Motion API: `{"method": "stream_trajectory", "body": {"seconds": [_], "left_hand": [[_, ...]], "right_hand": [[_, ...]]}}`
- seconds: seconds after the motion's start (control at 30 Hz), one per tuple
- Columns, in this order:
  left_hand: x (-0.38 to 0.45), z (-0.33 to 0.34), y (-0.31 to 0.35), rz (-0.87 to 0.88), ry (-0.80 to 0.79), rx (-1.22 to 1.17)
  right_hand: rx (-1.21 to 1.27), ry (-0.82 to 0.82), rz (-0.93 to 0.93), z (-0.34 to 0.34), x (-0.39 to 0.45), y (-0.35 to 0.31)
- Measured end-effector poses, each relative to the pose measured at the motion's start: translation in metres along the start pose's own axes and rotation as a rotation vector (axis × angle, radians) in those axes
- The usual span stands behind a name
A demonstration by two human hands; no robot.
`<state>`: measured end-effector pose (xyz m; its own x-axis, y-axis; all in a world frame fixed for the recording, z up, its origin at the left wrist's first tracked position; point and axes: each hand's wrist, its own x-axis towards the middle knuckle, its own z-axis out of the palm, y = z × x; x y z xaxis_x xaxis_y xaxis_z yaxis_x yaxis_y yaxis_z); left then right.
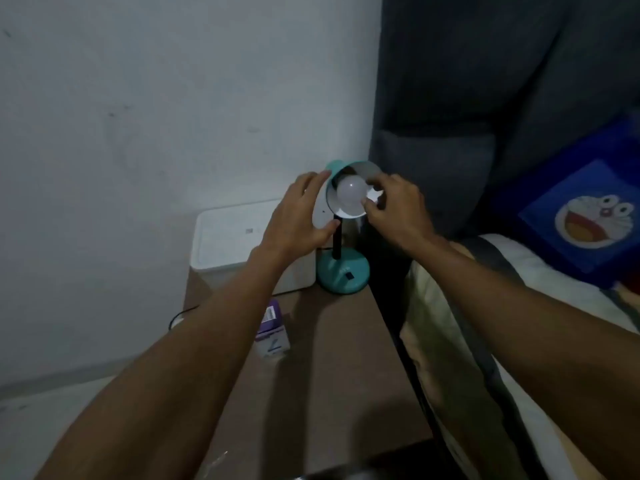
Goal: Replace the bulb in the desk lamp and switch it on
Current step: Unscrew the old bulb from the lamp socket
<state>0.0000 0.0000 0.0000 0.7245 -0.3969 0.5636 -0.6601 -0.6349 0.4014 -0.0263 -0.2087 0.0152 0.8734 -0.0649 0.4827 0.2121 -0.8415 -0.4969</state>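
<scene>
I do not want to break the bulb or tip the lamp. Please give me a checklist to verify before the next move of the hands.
1. Lamp shade steadied by left hand: ok, the fingers wrap its rim.
2. Right hand grips the bulb: ok, the fingertips touch its side.
3. Bulb is unlit: ok, no glow.
4. Bulb fully seated in the socket: cannot tell, the base is hidden inside the shade.
5. Lamp base flat on the table: ok.
6. Switch on the base is off: cannot tell, too small.
</scene>
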Motion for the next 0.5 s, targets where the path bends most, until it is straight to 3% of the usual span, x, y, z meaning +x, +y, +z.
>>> {"method": "stream_trajectory", "body": {"seconds": [0.2, 0.5], "left_hand": [[0.017, 0.029, -0.010, 0.023, -0.090, -0.100], [0.028, 0.038, -0.024, 0.090, -0.029, -0.174]], "right_hand": [[0.098, -0.048, 0.037, 0.020, 0.007, 0.008], [0.268, 0.060, 0.110, 0.035, 0.021, 0.001]]}}
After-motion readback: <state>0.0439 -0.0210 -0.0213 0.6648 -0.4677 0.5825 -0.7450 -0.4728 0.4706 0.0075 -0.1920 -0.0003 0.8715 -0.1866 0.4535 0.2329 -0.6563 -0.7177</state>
